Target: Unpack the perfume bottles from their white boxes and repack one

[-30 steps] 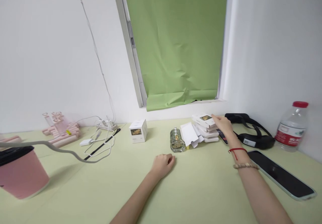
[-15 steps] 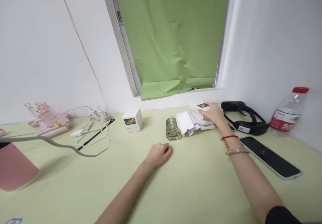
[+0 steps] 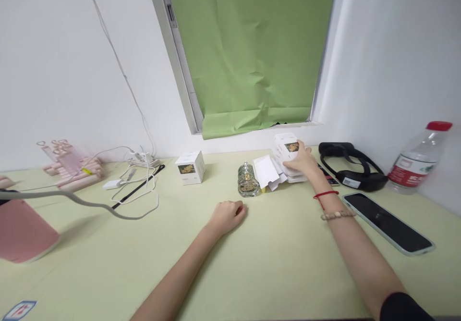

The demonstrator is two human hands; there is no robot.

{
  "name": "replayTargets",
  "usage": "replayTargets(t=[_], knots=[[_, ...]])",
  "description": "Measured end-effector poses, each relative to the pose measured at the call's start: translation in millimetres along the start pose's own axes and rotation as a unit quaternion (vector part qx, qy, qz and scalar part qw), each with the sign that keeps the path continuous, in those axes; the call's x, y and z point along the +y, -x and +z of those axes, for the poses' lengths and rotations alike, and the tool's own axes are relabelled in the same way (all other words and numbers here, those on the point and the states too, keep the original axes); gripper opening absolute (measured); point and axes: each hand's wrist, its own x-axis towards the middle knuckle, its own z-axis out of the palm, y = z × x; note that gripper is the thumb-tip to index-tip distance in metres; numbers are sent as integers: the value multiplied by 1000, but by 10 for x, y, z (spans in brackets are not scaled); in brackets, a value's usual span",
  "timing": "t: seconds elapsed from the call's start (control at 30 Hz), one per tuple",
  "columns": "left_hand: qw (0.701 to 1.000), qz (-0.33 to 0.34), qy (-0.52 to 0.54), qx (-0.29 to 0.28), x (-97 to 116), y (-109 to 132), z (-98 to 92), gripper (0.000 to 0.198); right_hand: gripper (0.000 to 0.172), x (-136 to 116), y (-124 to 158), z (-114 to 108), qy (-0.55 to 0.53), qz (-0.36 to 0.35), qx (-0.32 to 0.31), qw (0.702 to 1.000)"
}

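White box gripped in right hand; left hand loosely fisted; papers, glass bottle, headset nearby.

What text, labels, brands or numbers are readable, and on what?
Nothing legible for certain.
Bottle: label characters blurred.
White box standing apart: print too small.
White box at the right hand: print too small.
Black strapped device: white sticker too small.
Blue-edged sticker, lower left: red marks, blurred.

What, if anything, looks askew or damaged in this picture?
The green window covering is creased, not hanging flat, its lower edge uneven. Between the glass bottle and white boxes, white paper sits crookedly.
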Motion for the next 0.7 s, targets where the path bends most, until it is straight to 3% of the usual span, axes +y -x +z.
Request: replayTargets(t=[0.2, 0.7], knots=[[1000, -4, -6, -6, 7, 13, -17, 43, 88, -55, 51, -2, 22, 11, 27, 999], [1000, 11, -22, 4, -6, 15, -12, 43, 90, -84, 29, -215, 50, 41, -53, 996]])
